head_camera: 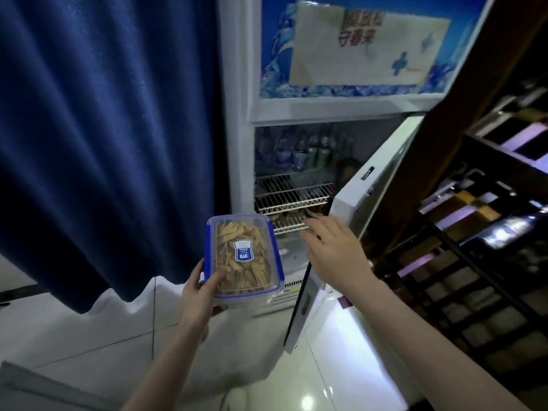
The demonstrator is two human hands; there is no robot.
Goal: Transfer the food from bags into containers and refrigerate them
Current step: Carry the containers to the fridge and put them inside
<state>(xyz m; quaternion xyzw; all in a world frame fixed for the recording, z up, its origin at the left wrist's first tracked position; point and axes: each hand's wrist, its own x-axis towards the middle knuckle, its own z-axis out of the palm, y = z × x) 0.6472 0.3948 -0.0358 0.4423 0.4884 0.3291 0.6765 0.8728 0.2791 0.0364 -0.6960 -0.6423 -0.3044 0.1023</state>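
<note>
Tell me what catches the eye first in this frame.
The clear container with blue clips, full of yellowish food strips, held by the left hand at centre. Behind it the fridge stands open, bottles on its upper wire shelf, while the right hand reaches out, fingers spread, beside the door.

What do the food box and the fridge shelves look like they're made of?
The box looks like clear, glossy plastic: the yellowish food sticks show through lid and walls, and blue clips line its edges. The shelves look like wire grid with a white coating, probably coated metal; thin parallel rods with gaps between them show, but blur leaves the finish uncertain.
</note>
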